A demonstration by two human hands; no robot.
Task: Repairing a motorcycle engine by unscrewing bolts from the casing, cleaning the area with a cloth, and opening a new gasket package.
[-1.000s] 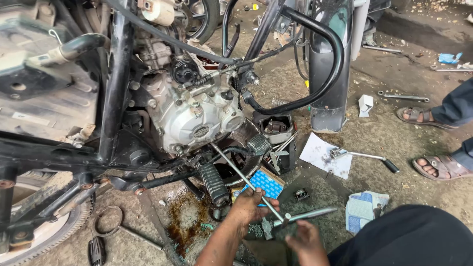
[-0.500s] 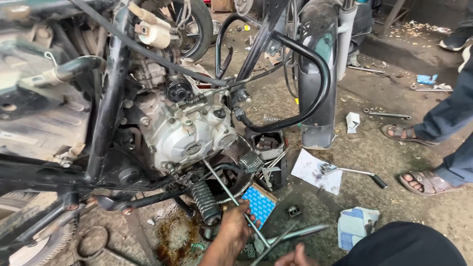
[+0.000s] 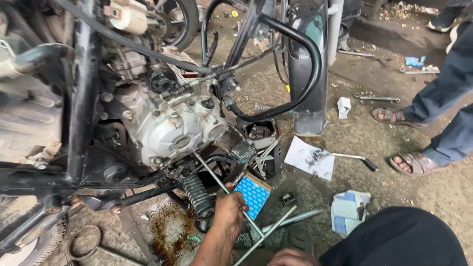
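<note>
Head view: the left hand (image 3: 229, 213) holds a long metal rod (image 3: 224, 189) tight, steadying it near the engine (image 3: 170, 130). The right hand (image 3: 290, 257) is mostly hidden, so its grip is unclear.

Blue box (image 3: 253, 195): a flat rectangular carton, blue with a fine white dot pattern and a pale edge, is seen on the floor at 6 o'clock of the engine.
White sheet (image 3: 309, 157): a creased white paper, smudged, is laid at 3 o'clock of the blue box.
Blue-white pack (image 3: 348, 210): a crumpled packet lies at 4 o'clock.
Small white carton (image 3: 343, 106): set upright at 2 o'clock.
Blue scrap (image 3: 415, 61): found at 1 o'clock, far back.
</note>
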